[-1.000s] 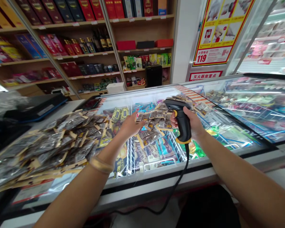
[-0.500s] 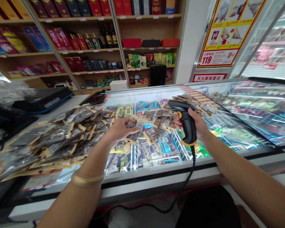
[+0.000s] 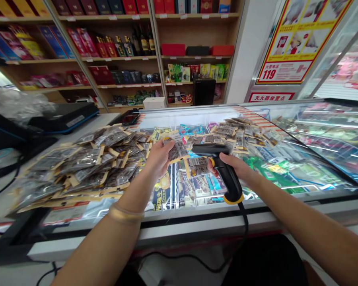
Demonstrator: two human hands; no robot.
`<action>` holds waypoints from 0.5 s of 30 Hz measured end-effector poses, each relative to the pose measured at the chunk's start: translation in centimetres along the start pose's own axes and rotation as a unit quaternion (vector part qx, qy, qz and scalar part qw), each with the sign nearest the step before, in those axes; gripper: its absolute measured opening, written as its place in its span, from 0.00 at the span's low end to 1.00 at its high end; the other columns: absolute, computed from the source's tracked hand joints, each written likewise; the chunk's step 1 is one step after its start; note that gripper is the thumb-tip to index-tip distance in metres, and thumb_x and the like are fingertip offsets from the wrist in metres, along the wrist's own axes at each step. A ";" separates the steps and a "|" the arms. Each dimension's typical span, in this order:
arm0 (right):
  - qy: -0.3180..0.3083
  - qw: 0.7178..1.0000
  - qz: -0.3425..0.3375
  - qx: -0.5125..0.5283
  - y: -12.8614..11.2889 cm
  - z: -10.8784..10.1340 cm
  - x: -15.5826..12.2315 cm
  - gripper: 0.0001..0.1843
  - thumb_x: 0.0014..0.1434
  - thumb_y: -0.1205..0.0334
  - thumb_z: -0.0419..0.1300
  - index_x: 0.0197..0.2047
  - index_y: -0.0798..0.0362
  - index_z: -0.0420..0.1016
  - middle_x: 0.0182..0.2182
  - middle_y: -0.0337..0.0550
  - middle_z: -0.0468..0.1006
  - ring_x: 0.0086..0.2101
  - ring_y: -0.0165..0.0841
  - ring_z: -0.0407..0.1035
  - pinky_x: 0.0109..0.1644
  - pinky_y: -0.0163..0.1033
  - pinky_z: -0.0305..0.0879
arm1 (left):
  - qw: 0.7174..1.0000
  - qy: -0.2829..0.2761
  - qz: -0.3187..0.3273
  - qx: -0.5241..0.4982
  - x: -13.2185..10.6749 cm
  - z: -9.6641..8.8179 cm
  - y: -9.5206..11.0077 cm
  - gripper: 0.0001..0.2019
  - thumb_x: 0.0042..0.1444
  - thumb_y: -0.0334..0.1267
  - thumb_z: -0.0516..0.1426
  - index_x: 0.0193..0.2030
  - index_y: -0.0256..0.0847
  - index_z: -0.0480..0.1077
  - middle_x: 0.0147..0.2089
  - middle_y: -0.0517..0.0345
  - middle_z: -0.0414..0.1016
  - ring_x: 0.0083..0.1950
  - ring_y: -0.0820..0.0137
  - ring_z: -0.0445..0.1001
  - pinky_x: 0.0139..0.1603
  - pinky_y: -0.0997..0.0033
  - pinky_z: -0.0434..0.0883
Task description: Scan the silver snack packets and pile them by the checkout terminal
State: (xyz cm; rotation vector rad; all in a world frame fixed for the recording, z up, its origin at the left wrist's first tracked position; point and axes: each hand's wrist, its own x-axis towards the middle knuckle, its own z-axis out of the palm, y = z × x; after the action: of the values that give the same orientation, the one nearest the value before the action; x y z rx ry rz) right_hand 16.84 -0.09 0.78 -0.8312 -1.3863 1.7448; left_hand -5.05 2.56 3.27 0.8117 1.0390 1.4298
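Note:
My left hand (image 3: 161, 156) is closed on a small clear packet (image 3: 178, 149) with tan edges, held above the glass top of a chest freezer. In my right hand (image 3: 226, 167) is a black and yellow barcode scanner (image 3: 226, 174), gripped by its handle. The scanner's head points left, a short gap from the packet. A large heap of similar packets (image 3: 86, 159) spreads out left of my left hand. Beyond the scanner lies a smaller pile of packets (image 3: 241, 131) on the glass. A loose packet (image 3: 197, 166) rests below and between my hands.
The chest freezer (image 3: 197, 219) holds bagged goods under its glass. A dark phone-like object (image 3: 129, 117) lies at its far left corner. The scanner's cable (image 3: 244, 218) hangs over the front edge. Shelves of boxes and bottles (image 3: 122, 57) stand behind, beside a wall poster (image 3: 301, 43).
The scanner has swung down and left, its head now closer to the packet. My left hand has turned and raised the packet slightly. The whole view has shifted a little.

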 end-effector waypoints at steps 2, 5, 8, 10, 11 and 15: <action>-0.002 1.000 0.004 -0.006 -0.1 -0.1 -0.1 0.29 0.47 0.35 0.61 0.29 0.57 0.71 0.24 0.41 0.69 0.25 0.29 0.62 0.31 0.36 0.57 | 1.000 0.003 0.013 0.005 0.0 0.1 -0.1 0.02 0.53 0.27 0.56 0.32 0.35 0.68 0.25 0.60 0.74 0.28 0.74 0.75 0.40 0.68 0.76; -0.007 1.000 0.006 -0.006 -0.1 -0.2 0.0 0.29 0.47 0.35 0.61 0.28 0.57 0.71 0.24 0.41 0.69 0.25 0.29 0.62 0.31 0.36 0.57 | 1.000 0.009 0.021 0.012 0.0 0.2 -0.2 0.03 0.53 0.27 0.56 0.35 0.35 0.69 0.27 0.59 0.75 0.28 0.73 0.75 0.35 0.70 0.76; -0.015 1.000 0.001 -0.015 -0.1 -0.1 0.0 0.28 0.47 0.36 0.62 0.29 0.57 0.70 0.24 0.41 0.69 0.25 0.29 0.62 0.31 0.36 0.58 | 1.000 0.012 0.017 0.017 0.1 0.1 -0.2 0.04 0.53 0.28 0.55 0.36 0.36 0.69 0.28 0.58 0.76 0.27 0.73 0.75 0.32 0.71 0.75; -0.020 1.000 -0.004 -0.017 -0.2 -0.1 0.0 0.27 0.47 0.37 0.62 0.29 0.57 0.71 0.24 0.41 0.69 0.24 0.29 0.62 0.31 0.37 0.58 | 1.000 0.013 0.016 0.023 0.1 0.0 -0.2 0.04 0.52 0.29 0.56 0.36 0.36 0.69 0.28 0.59 0.76 0.26 0.73 0.74 0.31 0.71 0.74; -0.022 1.000 -0.005 -0.017 -0.2 0.0 0.0 0.27 0.47 0.37 0.62 0.29 0.57 0.71 0.24 0.41 0.69 0.24 0.29 0.62 0.31 0.37 0.59 | 0.999 0.011 0.015 0.027 0.2 -0.1 -0.2 0.04 0.52 0.29 0.56 0.36 0.37 0.69 0.28 0.59 0.75 0.26 0.73 0.74 0.31 0.71 0.74; -0.025 1.000 -0.006 -0.010 -0.3 -0.2 -0.4 0.27 0.49 0.37 0.61 0.28 0.56 0.70 0.25 0.42 0.69 0.25 0.29 0.61 0.31 0.37 0.59 | 1.000 0.003 0.022 0.014 0.5 -0.2 -0.6 0.07 0.50 0.30 0.57 0.38 0.38 0.69 0.30 0.59 0.76 0.32 0.71 0.76 0.41 0.66 0.74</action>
State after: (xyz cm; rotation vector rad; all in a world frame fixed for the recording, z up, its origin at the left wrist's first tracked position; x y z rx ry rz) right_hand 17.28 -0.26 1.02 -0.7930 -1.4405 1.7565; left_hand -5.01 2.99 2.57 0.8548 1.0541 1.4585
